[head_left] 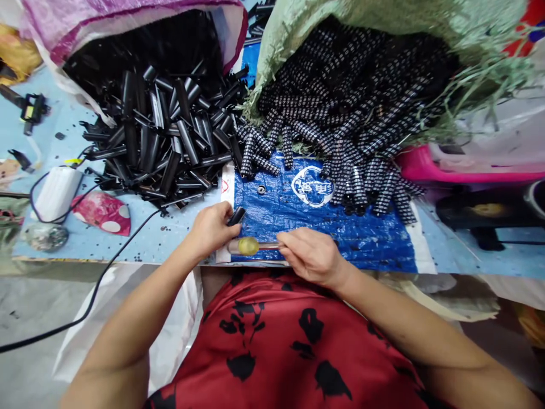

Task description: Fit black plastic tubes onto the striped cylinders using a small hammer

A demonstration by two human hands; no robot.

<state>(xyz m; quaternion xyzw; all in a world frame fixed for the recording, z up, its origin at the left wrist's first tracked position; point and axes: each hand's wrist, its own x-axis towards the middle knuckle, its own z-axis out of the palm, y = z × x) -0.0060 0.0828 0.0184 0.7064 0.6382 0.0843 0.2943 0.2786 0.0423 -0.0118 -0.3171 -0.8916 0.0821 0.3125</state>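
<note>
My left hand (pixel 212 229) is closed around a short black plastic tube (pixel 237 216) near the front edge of the blue sheet (pixel 366 238). My right hand (pixel 312 255) is closed on the handle of a small mallet (pixel 248 246) with a yellowish head, which lies level just below the tube. A heap of plain black tubes (pixel 170 142) spills from a pink sack (pixel 128 17) at the back left. A heap of black tubes with white dotted grips (pixel 340 113) spills from a green sack (pixel 383 14) at the back right.
At the left lie a white cylinder (pixel 57 192) with a black cable (pixel 106 267), a red spotted piece (pixel 102 212) and a round metal lid (pixel 46 237). A pink plastic object (pixel 460 167) stands at the right. My red patterned clothing fills the foreground.
</note>
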